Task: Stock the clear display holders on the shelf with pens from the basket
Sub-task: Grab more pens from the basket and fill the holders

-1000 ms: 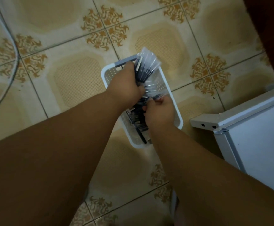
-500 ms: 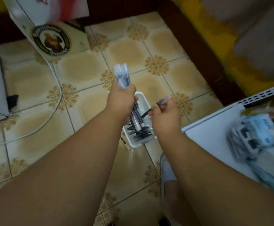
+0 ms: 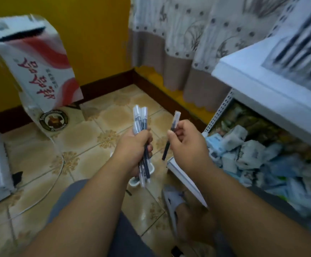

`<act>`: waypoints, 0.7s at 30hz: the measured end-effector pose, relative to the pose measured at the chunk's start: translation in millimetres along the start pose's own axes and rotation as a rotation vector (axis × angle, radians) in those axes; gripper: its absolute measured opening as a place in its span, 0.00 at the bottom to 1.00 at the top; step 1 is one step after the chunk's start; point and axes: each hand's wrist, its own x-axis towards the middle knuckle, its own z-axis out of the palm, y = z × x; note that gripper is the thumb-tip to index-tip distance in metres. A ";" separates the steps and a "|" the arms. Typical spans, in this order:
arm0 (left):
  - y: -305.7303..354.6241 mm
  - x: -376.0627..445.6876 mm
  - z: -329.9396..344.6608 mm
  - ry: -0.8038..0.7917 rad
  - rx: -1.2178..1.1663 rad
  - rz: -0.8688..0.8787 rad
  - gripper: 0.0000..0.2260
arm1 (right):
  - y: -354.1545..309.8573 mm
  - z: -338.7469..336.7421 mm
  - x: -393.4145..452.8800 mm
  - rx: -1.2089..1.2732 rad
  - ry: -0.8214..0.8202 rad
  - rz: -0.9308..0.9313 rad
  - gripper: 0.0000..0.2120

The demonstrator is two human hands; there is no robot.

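My left hand [image 3: 135,147] grips a bundle of dark pens in clear wrappers [image 3: 140,119], held upright in front of me. My right hand [image 3: 188,143] pinches a single dark pen [image 3: 173,127], also upright, a little to the right of the bundle. The white basket [image 3: 152,170] sits on the floor below my left hand and is mostly hidden by it. At the upper right, blurred clear display holders with dark pens [image 3: 299,49] stand on the white upper shelf [image 3: 253,78].
The lower shelf [image 3: 262,156] on the right holds many wrapped packets. A printed cardboard box [image 3: 34,65] leans against the yellow wall at the left. A white cable [image 3: 56,175] runs over the tiled floor. My slippered foot [image 3: 177,203] is near the shelf base.
Both hands rose out of the basket, the left with a bundle of pens, the right with one pen. My view lifted from the floor toward the wall and shelf.
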 end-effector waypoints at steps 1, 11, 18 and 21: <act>8.5 -10.3 15.2 -0.047 0.011 0.024 0.09 | -8.7 -19.7 -6.9 -0.016 0.041 -0.024 0.04; 98.3 -91.8 163.7 -0.520 0.089 0.321 0.08 | -82.3 -197.6 -56.4 0.037 0.512 -0.175 0.09; 98.1 -140.1 267.1 -0.747 0.138 0.425 0.05 | -72.7 -291.7 -103.7 -0.085 0.778 -0.213 0.07; 79.3 -157.5 303.6 -0.810 0.176 0.408 0.05 | -58.1 -331.0 -122.2 -0.136 0.897 -0.137 0.07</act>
